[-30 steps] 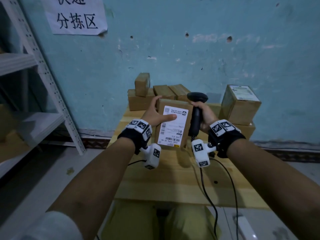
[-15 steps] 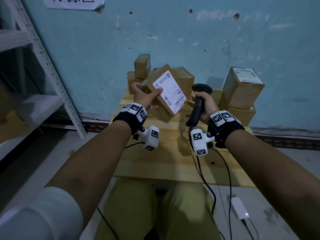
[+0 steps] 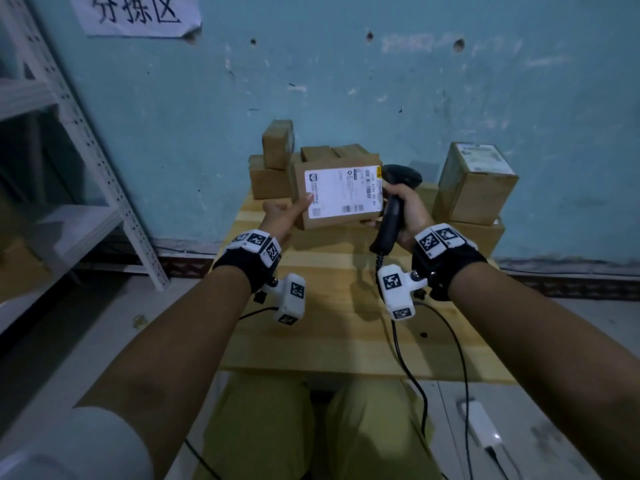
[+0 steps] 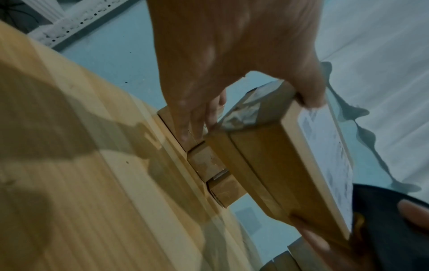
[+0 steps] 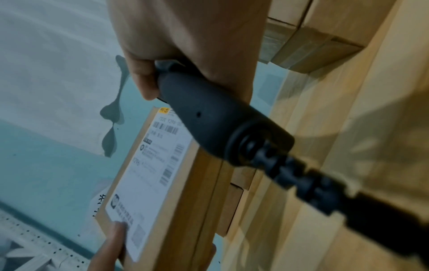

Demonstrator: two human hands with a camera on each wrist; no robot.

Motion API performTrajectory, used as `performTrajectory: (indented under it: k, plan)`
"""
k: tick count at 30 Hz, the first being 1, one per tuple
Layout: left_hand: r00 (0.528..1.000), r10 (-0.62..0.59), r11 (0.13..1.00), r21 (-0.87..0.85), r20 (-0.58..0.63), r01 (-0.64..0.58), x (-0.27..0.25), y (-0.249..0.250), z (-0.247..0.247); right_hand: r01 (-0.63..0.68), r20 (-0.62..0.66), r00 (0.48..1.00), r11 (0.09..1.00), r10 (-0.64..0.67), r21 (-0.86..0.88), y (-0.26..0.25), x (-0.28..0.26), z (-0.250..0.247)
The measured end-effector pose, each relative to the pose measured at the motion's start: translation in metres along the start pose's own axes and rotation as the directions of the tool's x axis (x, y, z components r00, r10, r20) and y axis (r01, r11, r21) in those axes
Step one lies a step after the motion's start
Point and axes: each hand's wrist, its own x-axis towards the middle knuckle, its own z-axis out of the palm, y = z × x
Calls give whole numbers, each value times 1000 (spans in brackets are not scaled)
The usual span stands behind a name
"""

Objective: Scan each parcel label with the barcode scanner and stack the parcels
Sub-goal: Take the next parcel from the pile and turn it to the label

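A flat brown parcel (image 3: 341,221) with a white shipping label (image 3: 343,195) is held above the wooden table (image 3: 332,327), label facing me, long side level. My left hand (image 3: 287,213) grips its left end, thumb on the label and fingers underneath; the left wrist view shows the parcel (image 4: 274,165) the same way. My right hand (image 3: 405,209) grips the black barcode scanner (image 3: 394,206) by its handle, right beside the parcel's right edge. In the right wrist view the scanner (image 5: 209,121) crosses over the label (image 5: 148,176).
Several small brown parcels (image 3: 277,168) are piled at the table's back against the blue wall. Two larger boxes (image 3: 474,188) are stacked at the back right. The scanner cable (image 3: 415,375) hangs over the front edge. A metal shelf rack (image 3: 86,133) stands at left.
My left hand has turned the parcel from a tilt to level and brought it closer to the scanner. The right hand with the scanner now sits against the parcel's right edge.
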Motion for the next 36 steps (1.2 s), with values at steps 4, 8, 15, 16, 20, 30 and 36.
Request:
performTrajectory:
  k: [4, 8, 15, 16, 20, 30, 36]
  plan:
    - [984, 84, 988, 117, 154, -103, -4, -2, -4, 38, -50, 998, 999, -38, -7, -1, 3, 1]
    - [988, 108, 986, 112, 106, -120, -6, -3, -4, 43, -91, 995, 999, -42, 10, 1, 2, 6]
    - [985, -38, 971, 238, 166, -3, -5, -18, -1, 77, -108, 991, 997, -74, 25, 8, 8, 10]
    - [987, -44, 971, 238, 157, 5, -6, -19, -1, 80, -105, 992, 996, -77, 31, 9, 8, 11]
    - [987, -76, 973, 228, 140, 42, -7, -25, -1, 93, -89, 992, 995, -89, 41, 13, 9, 15]
    - [995, -39, 957, 288, 90, 12, -3, -22, -3, 81, -21, 996, 996, -82, -43, 7, 8, 30]
    - [988, 35, 980, 189, 148, -63, -7, -10, 0, 74, -53, 996, 997, -74, -19, 6, 6, 30]
